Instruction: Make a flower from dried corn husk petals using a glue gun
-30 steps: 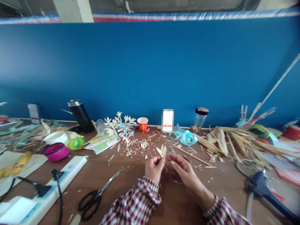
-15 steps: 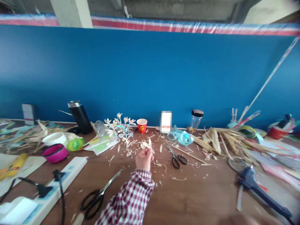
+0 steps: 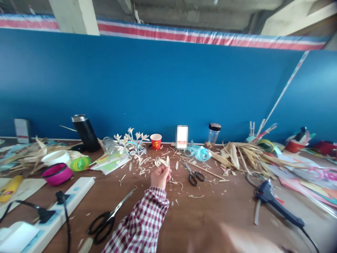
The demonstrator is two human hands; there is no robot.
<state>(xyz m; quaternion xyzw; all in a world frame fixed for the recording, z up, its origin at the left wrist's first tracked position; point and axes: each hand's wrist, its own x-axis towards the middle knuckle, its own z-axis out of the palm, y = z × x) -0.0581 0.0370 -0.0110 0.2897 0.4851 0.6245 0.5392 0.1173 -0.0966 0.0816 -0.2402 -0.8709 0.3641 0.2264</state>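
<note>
My left hand (image 3: 159, 177), in a checked sleeve, is raised over the middle of the table. Its thumb and fingers pinch pale pieces of dried husk (image 3: 166, 162) shaped like petals; their lower ends are hidden by the fingers. My right hand (image 3: 237, 239) is a smear at the bottom edge, so its fingers cannot be made out. Beyond the left hand, several husk flowers (image 3: 131, 140) on light blue stems stand beside a red paper cup (image 3: 156, 142). Husk scraps (image 3: 143, 170) lie scattered around.
Black-handled scissors (image 3: 105, 222) lie left of my forearm, smaller scissors (image 3: 193, 175) to its right. A blue glue gun (image 3: 279, 203) rests at right with its cord. A power strip (image 3: 75, 196), black flask (image 3: 86, 134), lidded jar (image 3: 212, 136) and blue ribbon (image 3: 198, 153) surround the area.
The view has swung slightly to the right. A blurred right hand has come further into view at the bottom. My left hand keeps its pinch on the husk petals.
</note>
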